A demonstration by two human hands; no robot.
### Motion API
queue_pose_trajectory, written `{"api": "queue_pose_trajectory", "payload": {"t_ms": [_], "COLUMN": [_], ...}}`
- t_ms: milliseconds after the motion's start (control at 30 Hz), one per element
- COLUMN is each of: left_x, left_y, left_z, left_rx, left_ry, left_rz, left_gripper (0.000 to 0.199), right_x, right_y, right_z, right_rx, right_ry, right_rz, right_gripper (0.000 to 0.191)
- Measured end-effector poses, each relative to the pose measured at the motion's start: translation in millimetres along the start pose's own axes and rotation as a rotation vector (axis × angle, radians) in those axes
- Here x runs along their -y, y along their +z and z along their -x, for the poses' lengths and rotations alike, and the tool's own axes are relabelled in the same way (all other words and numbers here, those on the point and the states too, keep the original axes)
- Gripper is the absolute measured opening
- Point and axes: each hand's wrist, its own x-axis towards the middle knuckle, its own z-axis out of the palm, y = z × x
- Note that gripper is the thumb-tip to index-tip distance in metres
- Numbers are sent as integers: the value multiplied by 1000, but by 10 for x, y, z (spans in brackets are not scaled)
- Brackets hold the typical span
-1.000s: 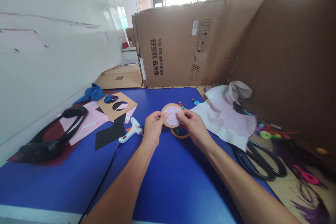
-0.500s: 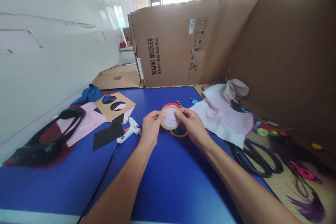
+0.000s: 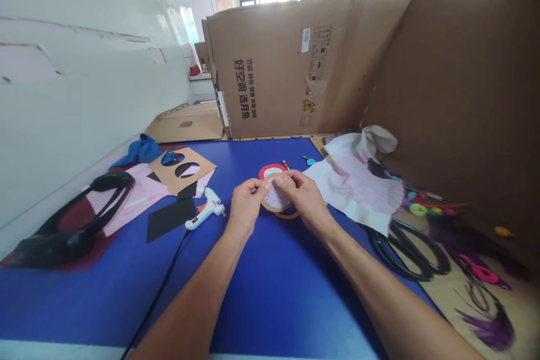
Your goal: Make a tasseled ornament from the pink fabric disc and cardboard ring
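Note:
A round disc (image 3: 277, 197) with a brown cardboard rim and pale lilac, line-marked fabric across its middle is held level with the table's centre. My left hand (image 3: 247, 205) pinches its left edge, thumb on top. On the opposite side my right hand (image 3: 307, 197) grips the disc, its thumb pressed onto the fabric near the upper edge. Just behind it lies a red ring with a white centre (image 3: 270, 170). Part of a tan ring (image 3: 291, 215) shows below the disc, mostly covered. Left of my left hand, a white glue gun (image 3: 206, 209) lies on the blue table.
Black paper (image 3: 171, 220), cardboard with round cut-outs (image 3: 183, 171) and headphones (image 3: 71, 225) are at left. Crumpled whitish fabric (image 3: 354, 180), black tubing (image 3: 409, 253) and purple feathery bits (image 3: 491, 320) lie at right. A large cardboard sheet (image 3: 278, 84) stands behind.
The disc has shifted slightly right and down, baring more of the red ring and covering more of the tan one. My right thumb has slid further onto the fabric.

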Motion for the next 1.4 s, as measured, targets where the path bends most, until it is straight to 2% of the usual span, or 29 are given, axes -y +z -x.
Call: {"api": "queue_pose_trajectory", "payload": {"t_ms": [533,767,1000,1233,1400], "left_x": [-13,26,-14,-10,-34], "left_y": [34,-27,-36,-45,-18], "left_z": [35,-18,-2,-26,1], "left_rx": [42,-58,27,-45,26], "left_ry": [-9,-103,-202,-161,-268], "left_rz": [-46,47,9,52,43], "left_gripper": [28,30,33,37,35], "right_x": [60,41,33,25,22], "right_y": [-6,-41,-89,-81,-89], "right_z": [14,-47,-63,-64,-61], "right_rx": [-7,-21,-50,-12,-56], "right_ry": [48,53,47,100,84], "right_rz": [37,12,3,-2,-32], "right_gripper": [45,48,48,53,52]}}
